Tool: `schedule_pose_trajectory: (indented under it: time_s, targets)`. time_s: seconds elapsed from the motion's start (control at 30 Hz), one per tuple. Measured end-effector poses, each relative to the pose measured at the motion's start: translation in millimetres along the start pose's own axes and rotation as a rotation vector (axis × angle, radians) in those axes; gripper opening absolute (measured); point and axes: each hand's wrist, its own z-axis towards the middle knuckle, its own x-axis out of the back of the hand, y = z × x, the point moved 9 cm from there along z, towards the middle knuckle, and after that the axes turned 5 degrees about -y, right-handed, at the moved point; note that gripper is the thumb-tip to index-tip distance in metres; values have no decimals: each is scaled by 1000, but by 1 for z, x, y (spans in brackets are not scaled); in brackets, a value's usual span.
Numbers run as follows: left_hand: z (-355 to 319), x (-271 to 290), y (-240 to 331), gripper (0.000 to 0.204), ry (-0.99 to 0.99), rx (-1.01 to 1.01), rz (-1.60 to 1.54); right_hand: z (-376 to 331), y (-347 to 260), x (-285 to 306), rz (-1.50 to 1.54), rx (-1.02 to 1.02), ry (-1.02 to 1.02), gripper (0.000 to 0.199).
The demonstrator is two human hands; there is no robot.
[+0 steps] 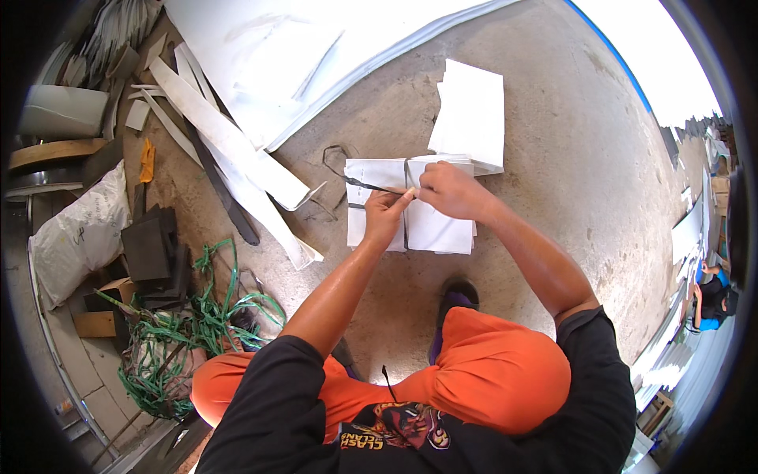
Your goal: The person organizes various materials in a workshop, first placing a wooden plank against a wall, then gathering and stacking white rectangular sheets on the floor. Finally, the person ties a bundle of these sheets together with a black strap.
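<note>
A stack of white sheets [371, 229] lies on the floor in front of me, with a dark strap [407, 237] running over it lengthwise and crosswise. My left hand [385, 215] is over the middle of the stack, thumb and fingers pinched on the strap. Beside it on the right, my right hand [448, 189] has its fingers curled at the same crossing, closed on the strap too. A loose end of the strap trails left past the stack's edge. What lies between the fingertips is partly hidden.
Another pile of white sheets [474, 114] lies beyond the stack. Long white strips [237, 150] and a large white sheet [260, 47] are at the far left. Tangled green twine [213, 316] and a white sack [83, 233] sit at left. Another person [714, 296] is at far right.
</note>
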Motion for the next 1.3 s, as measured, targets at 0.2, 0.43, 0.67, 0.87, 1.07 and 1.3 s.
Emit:
schedule_pose_trajectory:
  time_s: [0.2,0.43,0.67,0.87,1.07,1.3]
  targets:
    - [0,10,11,26,70,-26,-337,-2,46,-46,1736,-173,325,27]
    - [2,12,27,37,-477,-99,-799,-2,68,-58,1680,-205,266,26]
    - [2,42,27,38,-460,-296,453,7,79,-62,1443,-273,201,29]
    - [-17,31,18,38,-172,-236,281,41,69,-31,1184,-318,180,31]
    - [-29,35,-25,40,329,-8,-426,30,-20,-61,994,-435,614,30]
    - [12,48,-6,46,354,147,-419,-6,-1,-141,1203,-208,697,25]
